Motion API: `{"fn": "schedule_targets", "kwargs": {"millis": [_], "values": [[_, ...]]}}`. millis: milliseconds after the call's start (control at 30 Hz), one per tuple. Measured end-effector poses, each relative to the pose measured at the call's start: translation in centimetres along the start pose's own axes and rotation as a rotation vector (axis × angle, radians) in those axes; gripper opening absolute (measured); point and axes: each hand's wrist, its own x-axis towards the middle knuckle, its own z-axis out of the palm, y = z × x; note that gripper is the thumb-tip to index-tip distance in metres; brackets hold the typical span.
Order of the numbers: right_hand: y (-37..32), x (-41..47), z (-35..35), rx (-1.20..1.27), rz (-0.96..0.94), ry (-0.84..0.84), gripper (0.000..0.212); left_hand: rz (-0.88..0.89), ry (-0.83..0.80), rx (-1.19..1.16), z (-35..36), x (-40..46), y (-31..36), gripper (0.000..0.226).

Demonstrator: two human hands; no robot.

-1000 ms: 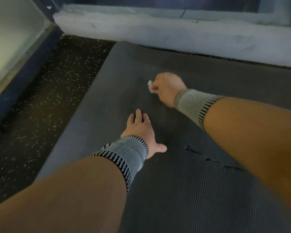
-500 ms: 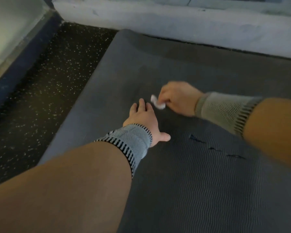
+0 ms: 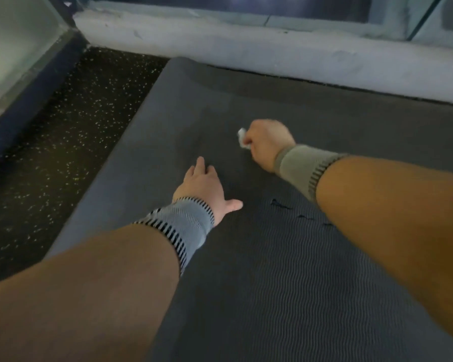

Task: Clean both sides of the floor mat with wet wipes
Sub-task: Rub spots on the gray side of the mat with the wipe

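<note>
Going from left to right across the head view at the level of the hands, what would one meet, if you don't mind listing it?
Speckled dark floor → left edge of the floor mat → left hand pressed flat on the mat → white wet wipe → right hand gripping the wipe → its grey wristband.

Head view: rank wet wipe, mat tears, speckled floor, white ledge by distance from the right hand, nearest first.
1. wet wipe, gripped in the right hand.
2. mat tears, below the wrist on the floor mat.
3. white ledge, ahead.
4. speckled floor, far left.
</note>
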Motion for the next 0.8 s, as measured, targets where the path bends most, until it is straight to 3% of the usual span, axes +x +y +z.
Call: {"fn": "schedule_targets", "kwargs": {"millis": [100,167,200,300,367,500,600,633,800], "values": [[-2.8,-4.9,1.5,0.045,-0.329,-0.08,0.027,0.022,0.07,0.013,1.3,-2.3,-2.0,0.1],[-1.9,-5.1,1.1,-0.044,-0.453,-0.12,0.029,0.03,0.017,0.036,2.0,-3.7,-3.2,0.105],[-1.0,-4.1,0.8,-0.093,-0.408,-0.093,0.028,0.037,-0.033,0.051,2.4,-4.2,-3.6,0.11],[1.1,-1.7,0.4,-0.026,0.01,0.068,0.024,0.037,-0.1,0.027,3.3,-4.7,-4.2,0.116],[-0.6,-3.1,1.1,0.017,-0.015,0.107,0.022,0.044,-0.104,-0.005,3.7,-4.7,-4.3,0.115],[-1.6,-7.8,2.0,0.111,-0.381,-0.02,0.019,0.043,-0.108,0.01,4.1,-4.8,-4.2,0.114],[0.2,-5.9,1.7,0.128,-0.022,0.154,0.026,0.013,-0.111,0.057,4.2,-4.5,-4.0,0.113],[-0.2,-5.9,2.0,0.105,0.022,0.17,0.028,0.005,-0.102,0.066,4.2,-4.4,-4.0,0.113],[-5.1,-10.7,2.6,0.127,-0.516,-0.106,0.023,0.068,-0.025,0.023,5.6,-4.7,-5.3,0.111]]}}
